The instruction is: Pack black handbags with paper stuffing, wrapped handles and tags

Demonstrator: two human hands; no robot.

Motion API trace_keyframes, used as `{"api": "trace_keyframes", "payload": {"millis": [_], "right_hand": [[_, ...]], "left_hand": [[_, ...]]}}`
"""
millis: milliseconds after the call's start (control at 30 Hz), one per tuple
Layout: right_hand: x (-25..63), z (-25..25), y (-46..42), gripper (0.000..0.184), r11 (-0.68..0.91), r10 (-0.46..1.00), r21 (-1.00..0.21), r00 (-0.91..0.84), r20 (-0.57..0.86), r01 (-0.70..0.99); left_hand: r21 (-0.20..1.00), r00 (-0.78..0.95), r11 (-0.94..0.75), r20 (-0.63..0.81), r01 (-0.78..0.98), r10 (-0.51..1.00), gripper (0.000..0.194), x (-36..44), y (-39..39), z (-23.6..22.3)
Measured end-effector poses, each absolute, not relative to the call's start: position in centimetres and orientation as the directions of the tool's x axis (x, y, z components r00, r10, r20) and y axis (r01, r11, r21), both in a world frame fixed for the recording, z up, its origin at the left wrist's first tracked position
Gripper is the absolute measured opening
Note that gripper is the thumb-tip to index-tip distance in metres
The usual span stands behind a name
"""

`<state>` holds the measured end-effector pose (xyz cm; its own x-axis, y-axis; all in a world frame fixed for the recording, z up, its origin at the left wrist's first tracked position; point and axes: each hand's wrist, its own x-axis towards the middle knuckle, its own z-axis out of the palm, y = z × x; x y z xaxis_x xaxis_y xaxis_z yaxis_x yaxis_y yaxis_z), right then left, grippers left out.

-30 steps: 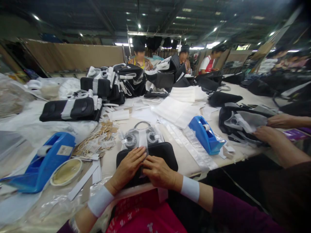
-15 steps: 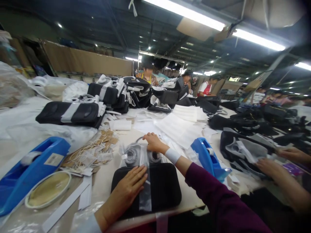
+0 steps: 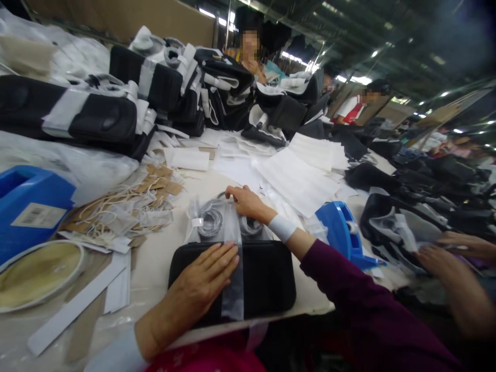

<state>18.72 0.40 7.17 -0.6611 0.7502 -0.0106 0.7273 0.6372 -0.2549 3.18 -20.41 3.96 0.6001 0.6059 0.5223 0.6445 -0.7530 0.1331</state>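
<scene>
A black rectangular case (image 3: pixel 267 281) lies at the table's near edge with a clear plastic strip (image 3: pixel 232 268) running over its middle. My left hand (image 3: pixel 203 276) lies flat on the case, fingers stretched out beside the strip. My right hand (image 3: pixel 246 202) reaches past the case and its fingers pinch the far end of the strip, over two plastic-wrapped coiled rings (image 3: pixel 211 222). A white cuff sits on my right wrist.
Blue tape dispensers stand at the left (image 3: pixel 27 206) and the right (image 3: pixel 343 232). A round dish (image 3: pixel 36 268), paper tags (image 3: pixel 127 206), white sheets (image 3: pixel 302 175) and stacked black cases (image 3: pixel 77 116) cover the table. Another person's hands (image 3: pixel 445 253) work at the right. Several people sit at the back.
My right hand left the case and reached forward to the strip's far end. My left hand stayed pressed on the case. The view tilted down and moved closer.
</scene>
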Motion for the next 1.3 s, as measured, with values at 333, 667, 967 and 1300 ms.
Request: {"api": "trace_keyframes", "payload": {"millis": [333,667,967,1300], "right_hand": [[25.7,13.0,-16.8,0.039,0.781,0.624,-0.411,-0.565,0.540,0.470],[32.8,-2.5,-29.9,0.056,0.782,0.542,0.002,-0.681,0.492,0.623],[29.6,-2.1,-30.0,0.020,0.774,0.531,-0.175,-0.473,0.703,0.608],[26.3,0.5,-32.3,0.029,0.882,0.404,-0.149,-0.552,0.730,0.448]], "left_hand": [[0.175,0.634,-0.750,0.434,0.638,0.641,0.050,3.3,-21.2,4.6],[0.122,0.658,-0.763,0.432,0.634,0.616,0.048,3.5,-21.4,4.6],[0.089,0.641,-0.738,0.434,0.669,0.633,0.046,4.0,-21.9,4.6],[0.068,0.668,-0.746,0.397,0.662,0.629,0.063,4.0,-22.3,4.8]]}}
